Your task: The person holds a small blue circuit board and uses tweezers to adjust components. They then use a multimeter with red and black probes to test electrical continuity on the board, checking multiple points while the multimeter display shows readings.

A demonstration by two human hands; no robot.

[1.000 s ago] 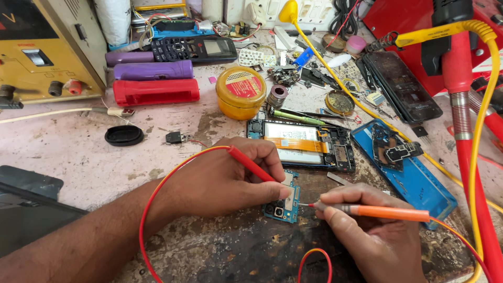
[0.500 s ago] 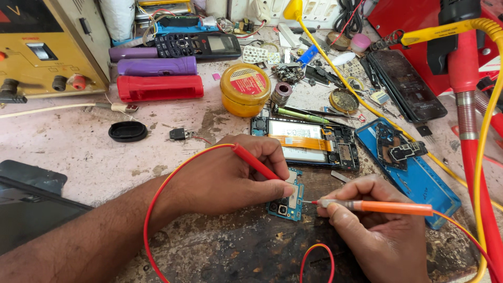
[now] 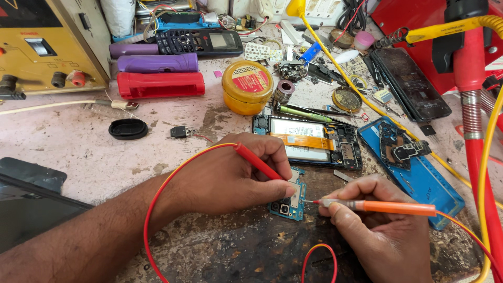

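A small blue circuit board (image 3: 291,203) lies on the dark worn patch of the bench. My left hand (image 3: 230,175) grips a red test probe (image 3: 258,161) whose tip rests on the board's upper edge; its red lead loops back over my wrist. My right hand (image 3: 377,230) holds an orange-handled probe (image 3: 387,207) like a pen, its metal tip touching the board's right side. Just behind the hands lies an opened phone (image 3: 312,140) with its battery and an orange flex strip showing.
A blue phone back cover (image 3: 419,175) lies to the right, with a red stand and yellow cable (image 3: 471,115) beyond it. A yellow tin (image 3: 247,86), red and purple cases (image 3: 160,84), a keypad phone (image 3: 201,41), a yellow power supply (image 3: 42,44) and loose parts crowd the back.
Both hands stay on the board with the probes; the probe tips shift only slightly. The view has drifted a little.
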